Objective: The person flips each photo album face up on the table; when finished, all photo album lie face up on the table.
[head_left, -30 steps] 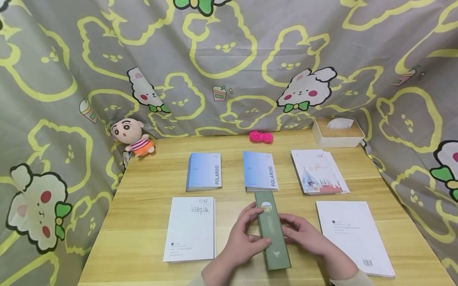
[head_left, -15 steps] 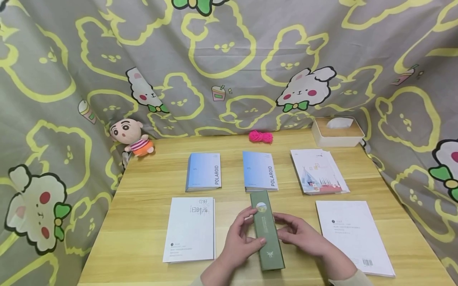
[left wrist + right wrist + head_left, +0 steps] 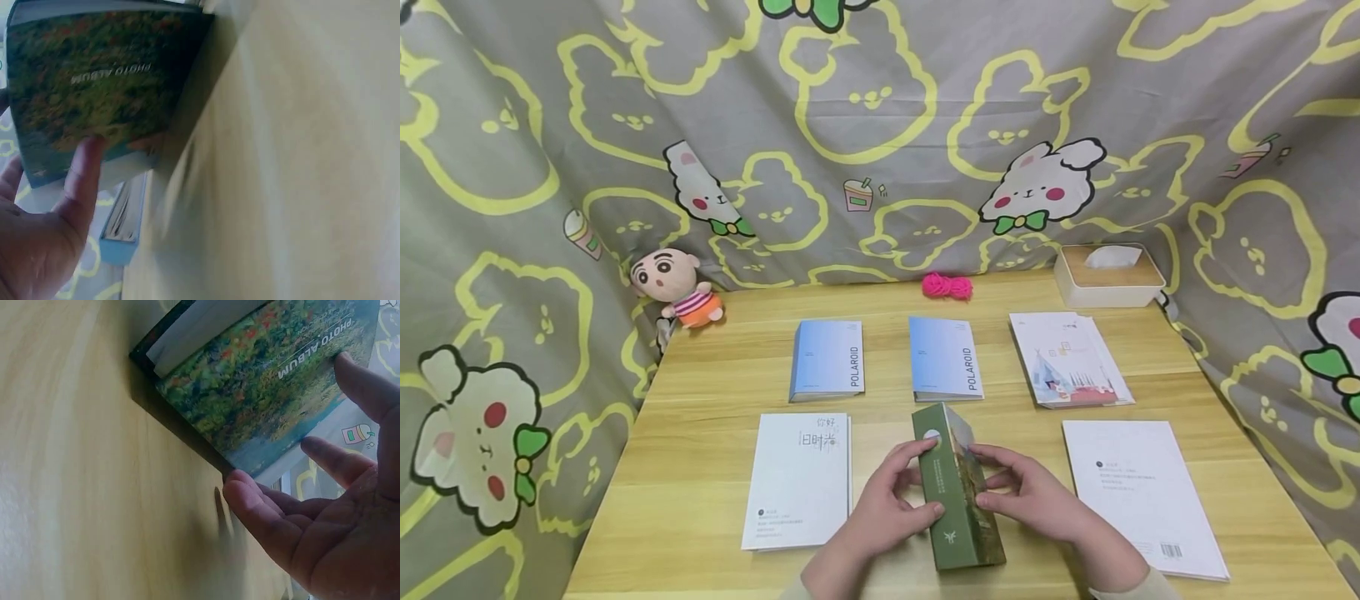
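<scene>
A photo album [image 3: 946, 492] stands on edge at the table's near middle, its green spine facing up and its painted garden cover partly showing on the right. My left hand [image 3: 891, 500] holds it from the left, thumb and fingertips against it. From the right, my right hand [image 3: 1033, 496] grips the same album, thumb on the cover. "PHOTO ALBUM" is printed on the cover [image 3: 100, 81] in the left wrist view. In the right wrist view the album's lower edge [image 3: 194, 425] appears to meet the table, and the right fingers [image 3: 340, 462] reach around its page side.
Two blue Polaroid albums [image 3: 827, 358] and a white illustrated album [image 3: 1063, 358] form a row behind. White albums lie left [image 3: 797, 483] and right [image 3: 1142, 500]. Farther back are a plush doll [image 3: 677, 287], pink yarn [image 3: 947, 287] and a tissue box [image 3: 1108, 279].
The green album has shifted left and turned, so its painted cover now shows on the right. Both hands have moved with it. The other albums stay where they were.
</scene>
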`<action>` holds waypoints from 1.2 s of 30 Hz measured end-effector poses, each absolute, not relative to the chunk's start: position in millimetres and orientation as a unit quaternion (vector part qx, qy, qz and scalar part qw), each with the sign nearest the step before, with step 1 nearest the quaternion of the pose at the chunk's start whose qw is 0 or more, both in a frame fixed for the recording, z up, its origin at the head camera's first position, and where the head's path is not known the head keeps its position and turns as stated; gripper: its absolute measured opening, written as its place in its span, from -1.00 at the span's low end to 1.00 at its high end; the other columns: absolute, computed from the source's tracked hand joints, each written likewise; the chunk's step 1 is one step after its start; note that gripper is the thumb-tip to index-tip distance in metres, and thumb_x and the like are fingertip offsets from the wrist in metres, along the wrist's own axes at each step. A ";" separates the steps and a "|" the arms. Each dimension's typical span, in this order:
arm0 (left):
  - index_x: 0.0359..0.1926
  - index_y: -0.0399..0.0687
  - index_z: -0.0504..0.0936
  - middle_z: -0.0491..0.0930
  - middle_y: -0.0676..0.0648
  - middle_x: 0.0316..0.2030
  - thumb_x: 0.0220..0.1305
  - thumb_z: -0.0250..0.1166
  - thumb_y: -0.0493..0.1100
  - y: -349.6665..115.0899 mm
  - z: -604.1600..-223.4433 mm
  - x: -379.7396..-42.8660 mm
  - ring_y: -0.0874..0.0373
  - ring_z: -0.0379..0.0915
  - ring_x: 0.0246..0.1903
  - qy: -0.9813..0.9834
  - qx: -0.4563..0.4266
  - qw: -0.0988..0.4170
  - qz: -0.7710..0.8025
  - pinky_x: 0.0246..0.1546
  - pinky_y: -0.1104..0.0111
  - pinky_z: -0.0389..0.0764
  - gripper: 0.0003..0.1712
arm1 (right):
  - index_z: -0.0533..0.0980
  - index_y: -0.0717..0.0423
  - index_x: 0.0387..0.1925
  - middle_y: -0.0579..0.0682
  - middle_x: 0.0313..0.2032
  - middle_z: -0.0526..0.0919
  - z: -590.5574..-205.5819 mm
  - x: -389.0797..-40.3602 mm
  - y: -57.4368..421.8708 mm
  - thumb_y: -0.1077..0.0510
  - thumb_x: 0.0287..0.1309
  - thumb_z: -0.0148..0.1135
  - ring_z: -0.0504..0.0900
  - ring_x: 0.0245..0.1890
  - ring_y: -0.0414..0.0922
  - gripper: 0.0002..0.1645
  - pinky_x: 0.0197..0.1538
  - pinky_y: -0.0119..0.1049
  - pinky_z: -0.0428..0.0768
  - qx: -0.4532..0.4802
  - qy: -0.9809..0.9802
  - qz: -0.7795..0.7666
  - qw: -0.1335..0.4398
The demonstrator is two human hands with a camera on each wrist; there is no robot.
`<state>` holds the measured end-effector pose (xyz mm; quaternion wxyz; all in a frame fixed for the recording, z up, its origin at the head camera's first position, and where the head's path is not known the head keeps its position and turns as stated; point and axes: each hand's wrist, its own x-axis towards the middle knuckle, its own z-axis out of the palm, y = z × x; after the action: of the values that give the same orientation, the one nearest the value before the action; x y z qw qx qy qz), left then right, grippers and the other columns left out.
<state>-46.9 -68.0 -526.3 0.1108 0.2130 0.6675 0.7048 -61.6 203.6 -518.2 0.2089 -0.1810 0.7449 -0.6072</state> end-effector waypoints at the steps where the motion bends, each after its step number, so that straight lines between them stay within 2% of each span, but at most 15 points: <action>1: 0.54 -0.02 0.39 0.35 -0.31 0.37 0.20 0.47 -0.41 -68.5 -524.7 -47.8 0.00 0.64 0.02 0.686 0.206 0.108 0.689 -0.45 0.16 0.79 -0.10 | 0.28 0.46 0.49 0.52 0.29 0.45 -518.1 -61.3 203.5 0.20 0.34 0.44 0.69 0.01 0.18 -0.16 -0.05 -0.23 0.76 -0.175 0.749 -0.604 0.207; 4: 0.51 0.09 0.46 0.42 -0.21 0.35 0.18 0.54 -0.31 -69.2 -520.1 -50.2 -0.03 0.62 -0.01 0.732 0.186 0.101 0.648 -0.43 0.21 0.79 -0.12 | 0.34 0.39 0.48 0.50 0.29 0.45 -520.0 -59.8 203.4 0.14 0.31 0.48 0.67 0.01 0.16 -0.15 -0.08 -0.24 0.77 -0.154 0.770 -0.587 0.197; 6: 0.50 0.09 0.47 0.44 -0.19 0.33 0.17 0.56 -0.27 -69.6 -517.9 -51.6 -0.05 0.62 -0.03 0.749 0.179 0.099 0.630 -0.40 0.23 0.79 -0.12 | 0.37 0.35 0.47 0.49 0.28 0.45 -521.4 -58.7 203.7 0.11 0.29 0.51 0.67 -0.01 0.11 -0.16 -0.11 -0.24 0.77 -0.144 0.780 -0.578 0.190; 11: 0.51 0.11 0.47 0.54 -0.16 0.23 0.14 0.59 -0.20 -72.6 -515.6 -54.6 0.11 0.62 -0.16 0.783 0.178 0.090 0.589 -0.30 0.22 0.76 -0.10 | 0.42 0.26 0.45 0.46 0.27 0.46 -521.6 -57.3 204.0 0.06 0.25 0.55 0.68 -0.12 -0.03 -0.16 -0.22 -0.24 0.77 -0.135 0.802 -0.554 0.178; 16: 0.51 0.13 0.48 0.61 -0.10 0.14 0.15 0.61 -0.16 -74.9 -513.6 -57.8 0.20 0.59 -0.26 0.804 0.176 0.087 0.561 -0.34 0.26 0.70 -0.10 | 0.45 0.22 0.44 0.42 0.27 0.49 -519.5 -56.7 203.0 -0.01 0.20 0.58 0.66 -0.19 -0.10 -0.13 -0.27 -0.27 0.75 -0.127 0.823 -0.526 0.171; 22: 0.53 0.07 0.46 0.61 -0.12 0.18 0.17 0.61 -0.11 -76.0 -513.8 -59.9 0.13 0.60 -0.26 0.810 0.186 0.102 0.547 -0.29 0.29 0.70 -0.09 | 0.50 0.18 0.41 0.32 0.24 0.55 -517.9 -56.3 201.8 -0.07 0.15 0.61 0.57 -0.29 -0.20 -0.12 -0.31 -0.33 0.67 -0.140 0.851 -0.483 0.149; 28: 0.52 0.09 0.47 0.72 -0.08 -0.01 0.21 0.61 -0.04 -77.3 -517.2 -63.0 0.16 0.65 -0.28 0.811 0.181 0.128 0.541 -0.42 0.38 0.69 -0.12 | 0.52 0.16 0.39 0.27 0.23 0.57 -519.4 -56.4 202.5 -0.10 0.13 0.61 0.57 -0.31 -0.24 -0.13 -0.28 -0.35 0.64 -0.151 0.869 -0.454 0.129; 32: 0.49 0.03 0.50 0.76 -0.04 -0.04 0.23 0.59 -0.02 -78.3 -519.5 -63.2 0.19 0.69 -0.22 0.821 0.181 0.125 0.527 -0.21 0.29 0.73 -0.16 | 0.54 0.16 0.39 0.26 0.23 0.56 -519.4 -56.3 202.8 -0.11 0.14 0.61 0.57 -0.32 -0.28 -0.14 -0.29 -0.36 0.63 -0.153 0.874 -0.442 0.131; 36: 0.46 0.01 0.53 0.74 -0.02 0.05 0.22 0.59 0.02 -76.9 -519.6 -61.6 0.17 0.69 -0.09 0.847 0.180 0.119 0.487 0.03 0.19 0.70 -0.18 | 0.55 0.17 0.37 0.24 0.23 0.55 -518.5 -56.5 202.1 -0.09 0.14 0.62 0.56 -0.32 -0.29 -0.16 -0.30 -0.36 0.62 -0.149 0.880 -0.431 0.134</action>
<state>-61.6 -76.9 -519.6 0.1187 0.1797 0.8467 0.4866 -56.5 202.1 -518.5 0.1344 -0.1486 0.8796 -0.4314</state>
